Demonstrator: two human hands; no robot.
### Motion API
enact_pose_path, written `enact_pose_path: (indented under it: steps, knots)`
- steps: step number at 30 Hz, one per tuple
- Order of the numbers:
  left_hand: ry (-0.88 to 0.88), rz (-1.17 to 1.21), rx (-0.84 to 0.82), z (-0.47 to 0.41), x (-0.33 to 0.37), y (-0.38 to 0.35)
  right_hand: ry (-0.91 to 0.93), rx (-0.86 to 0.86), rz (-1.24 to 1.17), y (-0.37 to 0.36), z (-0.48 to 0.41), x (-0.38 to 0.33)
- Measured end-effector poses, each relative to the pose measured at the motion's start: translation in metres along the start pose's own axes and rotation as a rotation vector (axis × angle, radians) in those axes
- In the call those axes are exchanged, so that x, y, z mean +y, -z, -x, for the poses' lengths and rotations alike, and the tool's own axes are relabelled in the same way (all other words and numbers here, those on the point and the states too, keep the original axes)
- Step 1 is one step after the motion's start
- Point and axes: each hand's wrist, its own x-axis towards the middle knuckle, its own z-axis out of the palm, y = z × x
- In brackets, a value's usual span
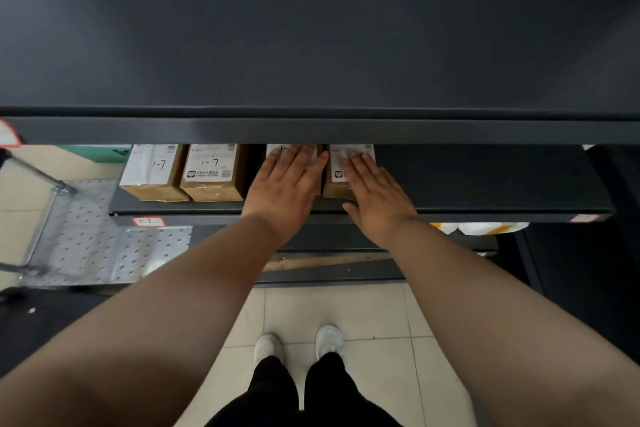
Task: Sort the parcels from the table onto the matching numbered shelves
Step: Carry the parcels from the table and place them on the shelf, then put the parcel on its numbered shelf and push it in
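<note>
**Head view.** You stand facing a dark metal rack, looking down over both bare forearms. Four brown parcels sit in a row on the middle shelf [485, 180], towards its left half, each with a white label on top. The first parcel [154, 172] and the second parcel [213, 172] both read "1-7" in handwriting and stand just beside each other. Your left hand [284, 184] lies flat on the third parcel [275, 148], fingers straight and spread, grasping nothing. Your right hand [375, 198] lies flat on the fourth parcel [335, 180], fingers likewise extended and released, the thumb near the shelf's front edge. The third and fourth parcels stand side by side; their handwritten numbers are covered. A red-bordered shelf tag [149, 221] on the front lip reads "1-7". The upper shelf [311, 45] fills the top of the frame. A perforated metal cart [90, 246] stands on the tiled floor [374, 315] to the left, and a yellow-and-white bag [481, 227] shows below the shelf on the right.
</note>
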Motion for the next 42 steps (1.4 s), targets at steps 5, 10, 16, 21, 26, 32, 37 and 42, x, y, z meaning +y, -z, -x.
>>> enact_pose_path:
  steps: [5, 10, 16, 21, 26, 32, 37, 42]
  knots:
    - [0.013, -0.015, 0.014, 0.001, -0.003, 0.002, 0.001, -0.012, 0.046, 0.005, -0.009, 0.002]
    - [0.018, -0.005, 0.058, 0.01, 0.002, 0.011, 0.001, 0.011, 0.045, 0.013, -0.002, 0.001]
    - [0.001, 0.026, 0.096, 0.054, 0.011, 0.001, 0.014, 0.068, 0.029, 0.013, 0.041, 0.0]
    - [0.061, 0.038, 0.0, 0.08, 0.015, -0.004, -0.008, 0.004, 0.066, 0.0, 0.072, -0.001]
    - [0.047, 0.006, -0.024, 0.085, 0.019, 0.005, -0.008, 0.037, 0.091, 0.002, 0.087, -0.012]
    - [-0.114, -0.03, -0.017, 0.084, 0.015, 0.021, -0.137, 0.105, 0.115, 0.016, 0.108, -0.036]
    - [-0.301, -0.042, -0.014, 0.091, 0.004, 0.035, -0.337, 0.142, 0.145, 0.021, 0.147, -0.063]
    - [-0.54, -0.065, -0.004, 0.098, 0.028, 0.039, -0.55, 0.176, 0.122, 0.011, 0.212, -0.091]
